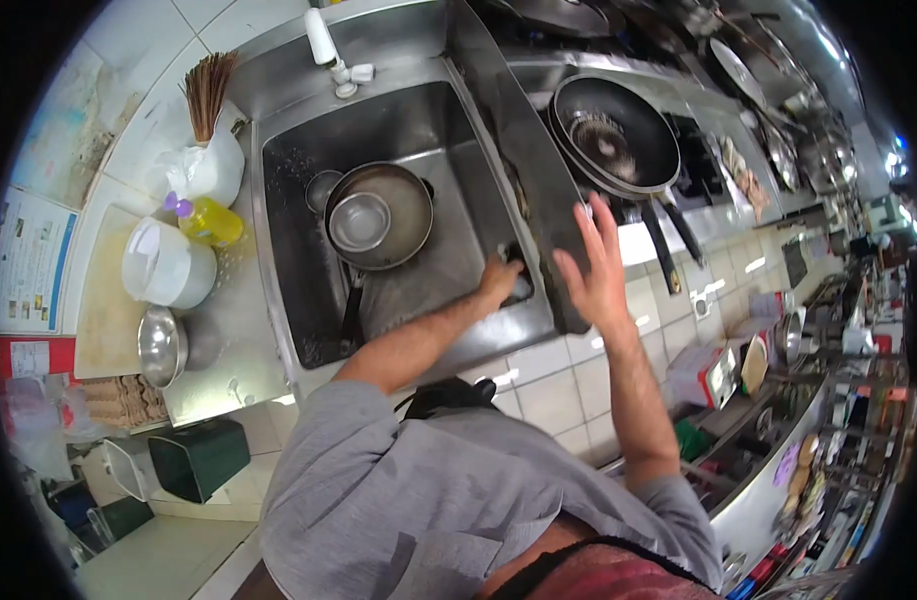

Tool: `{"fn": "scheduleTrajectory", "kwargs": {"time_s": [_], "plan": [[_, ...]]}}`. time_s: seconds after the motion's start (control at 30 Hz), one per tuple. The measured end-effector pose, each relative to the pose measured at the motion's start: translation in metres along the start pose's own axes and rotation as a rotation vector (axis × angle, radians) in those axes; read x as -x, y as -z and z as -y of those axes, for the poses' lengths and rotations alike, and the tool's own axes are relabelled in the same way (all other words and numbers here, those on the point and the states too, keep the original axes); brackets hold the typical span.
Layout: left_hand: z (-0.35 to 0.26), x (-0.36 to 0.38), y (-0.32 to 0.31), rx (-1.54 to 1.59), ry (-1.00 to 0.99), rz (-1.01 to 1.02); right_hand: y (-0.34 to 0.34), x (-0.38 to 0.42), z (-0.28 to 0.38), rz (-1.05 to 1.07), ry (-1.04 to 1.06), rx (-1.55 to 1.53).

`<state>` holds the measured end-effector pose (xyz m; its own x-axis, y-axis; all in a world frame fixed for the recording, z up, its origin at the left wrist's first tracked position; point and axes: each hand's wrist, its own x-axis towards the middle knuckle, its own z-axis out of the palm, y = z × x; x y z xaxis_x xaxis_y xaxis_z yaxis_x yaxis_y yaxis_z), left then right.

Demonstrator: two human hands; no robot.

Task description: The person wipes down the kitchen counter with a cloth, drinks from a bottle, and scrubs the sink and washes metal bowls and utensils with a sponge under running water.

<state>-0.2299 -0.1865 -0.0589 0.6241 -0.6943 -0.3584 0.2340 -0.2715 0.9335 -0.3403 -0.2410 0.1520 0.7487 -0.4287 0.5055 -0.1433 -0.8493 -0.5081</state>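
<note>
Left grip is reaching into the near right corner of the sink; whether it is clamping anything, I cannot tell. Leftward and farther, nearer this hand, a pan is sitting, handle pointing bodyward. Right grip is hovering empty, fingers spread.

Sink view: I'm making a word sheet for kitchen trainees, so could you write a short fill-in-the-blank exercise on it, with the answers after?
The small round bowl rests inside a long-handled ____.
The hand lowered into the sink is the person's ____ one.
The tap at the back is coloured ____.
The bottle beside the sink contains liquid coloured ____.

Missing words: pan; left; white; yellow
</note>
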Motion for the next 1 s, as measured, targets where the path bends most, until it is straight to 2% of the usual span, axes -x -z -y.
{"fn": "scheduleTrajectory", "kwargs": {"time_s": [0.07,0.1,0.17,0.2,0.23,0.27,0.3,0.33,0.4,0.43,0.47,0.53,0.6,0.63,0.67,0.7,0.73,0.77,0.8,0.83,0.87,0.9,0.93,0.97,1.0], "plan": [[0.022,-0.029,-0.005,0.240,0.120,0.022,-0.002,0.000,-0.001,0.020,-0.008,0.024],[-0.003,-0.035,-0.004,0.100,0.070,-0.130,-0.004,0.001,-0.002,-0.004,-0.040,0.024],[-0.005,-0.125,0.001,0.182,0.062,-0.319,-0.005,0.001,-0.005,-0.030,-0.076,0.038],[-0.029,-0.173,0.011,0.371,-0.007,-0.441,-0.006,0.000,-0.006,-0.036,-0.081,0.047],[-0.066,-0.202,0.030,0.125,-0.086,-0.502,-0.006,-0.002,-0.008,-0.026,-0.083,0.053],[-0.094,-0.237,0.043,0.170,-0.164,-0.558,-0.007,-0.001,-0.010,-0.021,-0.079,0.047],[-0.101,-0.259,0.050,0.214,-0.235,-0.616,-0.007,0.002,-0.012,-0.010,-0.078,0.041],[-0.083,-0.268,0.050,0.213,-0.219,-0.620,-0.007,0.005,-0.013,0.004,-0.085,0.039],[-0.034,-0.277,0.049,0.313,-0.332,-0.431,-0.008,0.011,-0.013,-0.025,-0.117,0.064],[-0.010,-0.245,0.035,0.359,-0.197,-0.484,-0.008,0.017,-0.013,-0.022,-0.122,0.059],[0.060,-0.240,0.016,0.129,-0.245,-0.610,-0.009,0.025,-0.013,-0.047,-0.170,0.085],[0.039,-0.194,0.028,0.199,0.188,-0.288,-0.009,0.029,-0.011,-0.078,-0.198,0.113],[0.072,-0.240,0.025,-0.160,0.215,-0.423,-0.003,0.029,-0.009,0.083,-0.334,0.163],[0.097,-0.256,0.024,-0.348,0.245,-0.481,-0.004,0.035,-0.008,0.094,-0.344,0.168],[0.101,-0.310,0.033,-0.264,0.114,-0.573,-0.004,0.041,-0.007,0.060,-0.309,0.205],[0.049,-0.340,0.056,0.111,0.053,-0.449,-0.005,0.043,-0.011,0.039,-0.284,0.227],[0.005,-0.359,0.069,0.044,-0.257,-0.588,-0.007,0.045,-0.014,0.018,-0.259,0.250],[0.008,-0.366,0.066,0.049,-0.257,-0.586,-0.007,0.046,-0.016,-0.004,-0.231,0.239],[0.012,-0.368,0.065,0.283,-0.263,-0.516,-0.007,0.046,-0.016,-0.022,-0.207,0.225],[0.021,-0.367,0.066,0.509,-0.264,-0.441,-0.006,0.044,-0.010,0.014,-0.290,0.245],[0.046,-0.340,0.052,0.382,-0.148,-0.575,-0.006,0.044,-0.010,0.011,-0.289,0.246],[0.101,-0.322,0.033,0.401,-0.050,-0.576,-0.006,0.043,-0.011,0.022,-0.292,0.222],[0.149,-0.298,0.017,0.300,-0.135,-0.601,-0.005,0.042,-0.012,0.034,-0.293,0.198],[0.153,-0.253,0.002,0.090,-0.135,-0.684,-0.004,0.042,-0.014,0.033,-0.283,0.196],[0.137,-0.238,0.004,0.086,-0.140,-0.693,-0.006,0.043,-0.015,0.008,-0.275,0.180]]}}
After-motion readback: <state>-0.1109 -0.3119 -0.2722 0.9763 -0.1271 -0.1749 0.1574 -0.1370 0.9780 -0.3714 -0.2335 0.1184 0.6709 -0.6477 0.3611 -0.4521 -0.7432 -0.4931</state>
